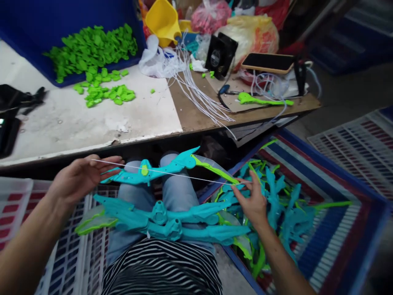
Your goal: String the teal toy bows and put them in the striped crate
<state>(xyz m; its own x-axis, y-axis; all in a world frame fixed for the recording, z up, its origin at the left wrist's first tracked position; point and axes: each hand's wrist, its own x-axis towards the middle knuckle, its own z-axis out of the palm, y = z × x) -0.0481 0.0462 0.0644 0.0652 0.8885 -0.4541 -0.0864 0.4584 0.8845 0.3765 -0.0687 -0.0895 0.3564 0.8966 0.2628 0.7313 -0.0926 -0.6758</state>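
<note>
A teal toy bow (166, 169) with a lime-green limb lies across my knees. A thin white string (159, 173) runs taut along it from hand to hand. My left hand (81, 176) pinches the string's left end, its other fingers stretched along the bow's left tip. At the green limb's tip, my right hand (253, 198) pinches the string's other end between thumb and finger; whether it also grips the limb I cannot tell. Two more teal bow bodies (172, 229) with green limbs rest on my lap, nearer my striped shirt.
On the table (144, 110) ahead are a blue bin (18, 24) of small green pieces, a bundle of white strings (199, 96), a small black fan (221, 55) and a phone (268, 62). A striped crate (337, 233) at right holds more teal bows (273, 196).
</note>
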